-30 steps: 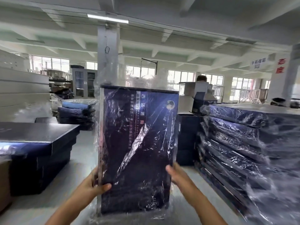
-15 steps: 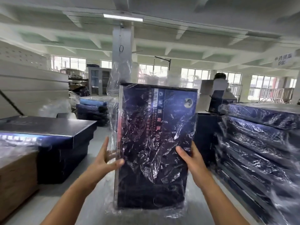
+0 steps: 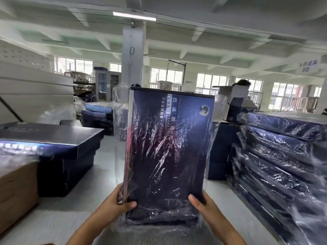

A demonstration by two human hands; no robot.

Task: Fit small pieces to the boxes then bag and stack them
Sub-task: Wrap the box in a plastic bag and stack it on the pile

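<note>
Left hand (image 3: 118, 206) and right hand (image 3: 203, 205) lower than before, both tight around the upright bagged box (image 3: 168, 147).

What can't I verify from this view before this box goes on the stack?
All in the head view:
- Small pieces: hidden inside the bagged box.
- Fingers of the left hand and right hand: behind the box, only the thumbs show.
- Bag's open end: lost in crumpled, glaring plastic, so sealing is unclear.
- Bagged stack at right: lower layers blurred and cut off by the frame edge.
</note>
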